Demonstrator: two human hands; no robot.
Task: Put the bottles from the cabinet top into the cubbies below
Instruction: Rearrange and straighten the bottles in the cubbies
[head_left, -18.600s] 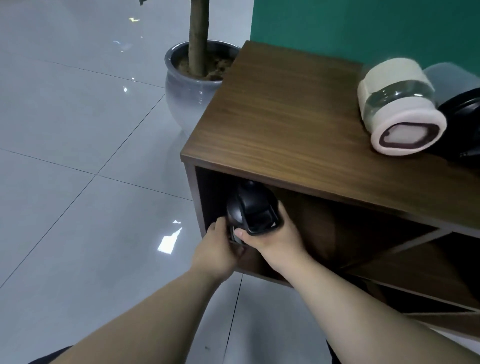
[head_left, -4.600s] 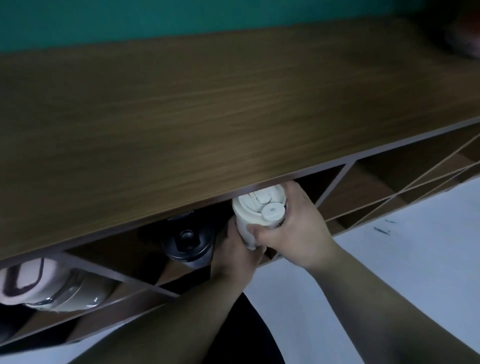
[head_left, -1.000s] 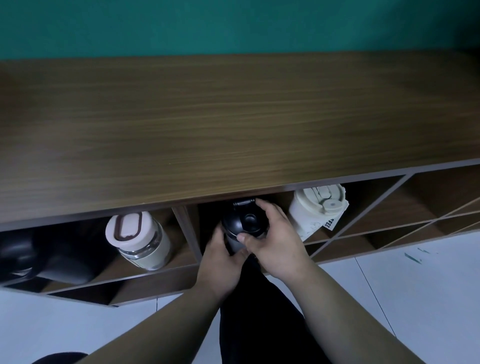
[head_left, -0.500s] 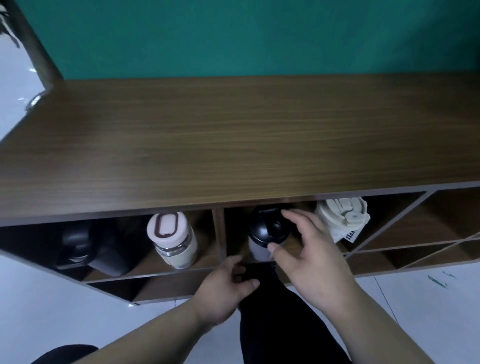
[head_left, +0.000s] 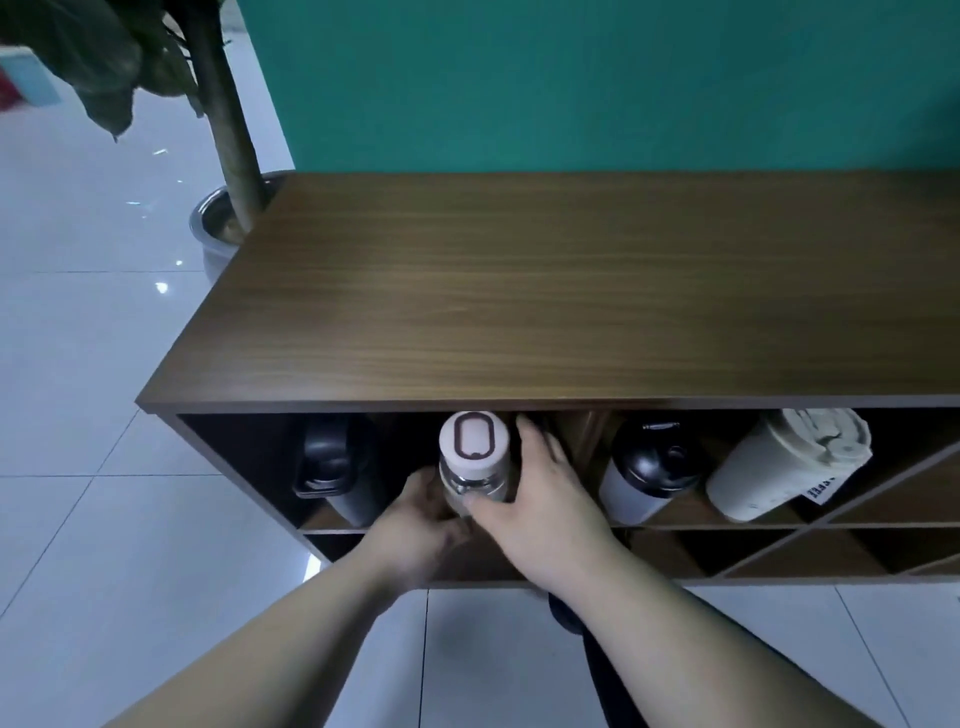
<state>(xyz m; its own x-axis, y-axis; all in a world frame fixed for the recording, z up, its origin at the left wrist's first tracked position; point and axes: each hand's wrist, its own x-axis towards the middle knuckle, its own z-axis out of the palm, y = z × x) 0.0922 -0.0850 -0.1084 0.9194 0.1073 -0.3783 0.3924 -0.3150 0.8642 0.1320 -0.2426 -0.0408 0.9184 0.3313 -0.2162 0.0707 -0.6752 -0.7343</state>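
A clear bottle with a pale pink lid lies in the left cubby of the brown cabinet, lid facing me. My left hand holds its lower left side and my right hand wraps its right side. A black bottle lies to its left in the same cubby. Right of the divider lie a black-capped white bottle and a cream tumbler. The cabinet top carries no bottles in view.
A potted plant stands at the cabinet's left end against the green wall. Lower cubbies with slanted dividers show below the top row. White floor tiles surround the cabinet.
Both hands left the black-capped bottle right of the divider and moved left onto the pink-lidded bottle. The camera has pulled back and shifted left.
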